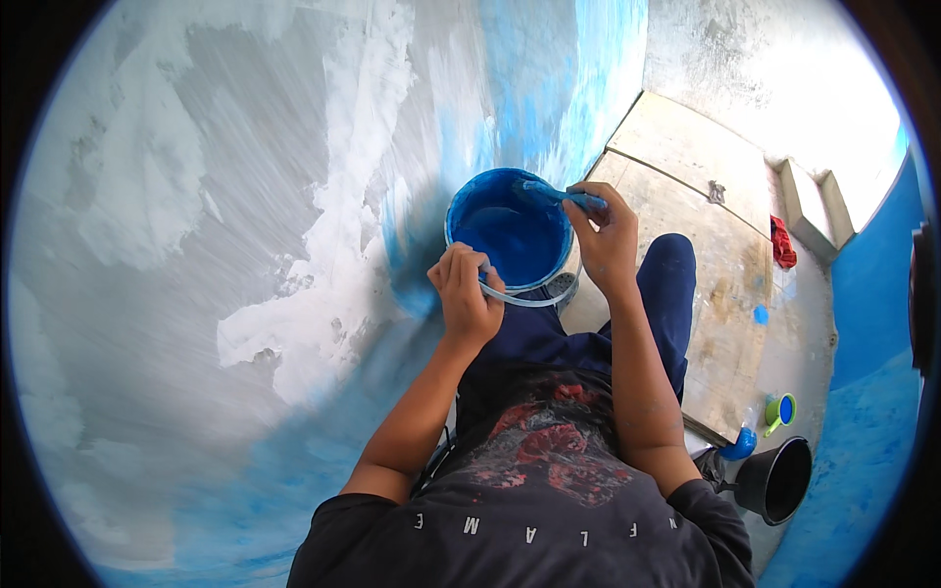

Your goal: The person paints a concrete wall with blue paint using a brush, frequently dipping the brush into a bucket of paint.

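Note:
A bucket of blue paint [505, 245] with a pale handle is raised in front of me, above my lap. My left hand [466, 289] has its fingers closed on the bucket's near-left rim and handle. My right hand [603, 235] grips a blue-coated paintbrush [578, 199], whose head rests at the inside of the bucket's far right rim. Just left of the bucket is the wall [255, 216], streaked with grey, white and light blue.
Boards [686, 284] cover the floor to my right, with a red cloth [781, 240], a green dipper [781, 412], a blue pipe elbow [740, 443] and a black bucket [769, 480] around their right side. A concrete block [806, 206] and blue-painted wall [872, 314] are farther right.

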Demonstrator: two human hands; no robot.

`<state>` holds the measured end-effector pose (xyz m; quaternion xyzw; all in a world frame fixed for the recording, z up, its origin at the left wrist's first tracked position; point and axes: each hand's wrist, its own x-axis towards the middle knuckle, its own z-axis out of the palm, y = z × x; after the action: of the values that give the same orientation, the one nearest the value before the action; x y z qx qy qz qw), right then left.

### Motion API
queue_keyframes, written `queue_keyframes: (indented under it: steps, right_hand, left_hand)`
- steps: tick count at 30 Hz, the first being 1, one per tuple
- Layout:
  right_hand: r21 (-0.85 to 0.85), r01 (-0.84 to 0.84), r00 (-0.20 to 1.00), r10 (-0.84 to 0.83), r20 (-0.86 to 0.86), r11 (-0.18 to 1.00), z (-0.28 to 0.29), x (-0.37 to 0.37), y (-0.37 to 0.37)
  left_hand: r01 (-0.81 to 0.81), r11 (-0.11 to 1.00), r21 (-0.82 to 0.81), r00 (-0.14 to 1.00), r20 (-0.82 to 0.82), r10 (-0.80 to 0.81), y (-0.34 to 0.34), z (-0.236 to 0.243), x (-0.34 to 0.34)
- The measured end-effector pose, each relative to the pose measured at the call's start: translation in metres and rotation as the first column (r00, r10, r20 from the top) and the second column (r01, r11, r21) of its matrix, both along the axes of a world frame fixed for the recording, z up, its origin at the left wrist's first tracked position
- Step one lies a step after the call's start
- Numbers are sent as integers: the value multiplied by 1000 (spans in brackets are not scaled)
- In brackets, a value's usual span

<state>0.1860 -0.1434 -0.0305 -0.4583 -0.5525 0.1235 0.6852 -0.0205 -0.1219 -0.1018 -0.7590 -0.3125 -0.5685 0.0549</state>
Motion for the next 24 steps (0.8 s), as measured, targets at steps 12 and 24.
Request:
queue_keyframes:
  steps: [12,24]
  right_hand:
    - [49,-75,984,65,168,996,-14,-10,0]
    - [-16,-175,959,175,224,984,-14,-5,0]
  left_hand:
    - [-23,996,-81,995,91,30,31,-15,-25]
    - [-8,998,-68,998,61,13,28,-8,-19]
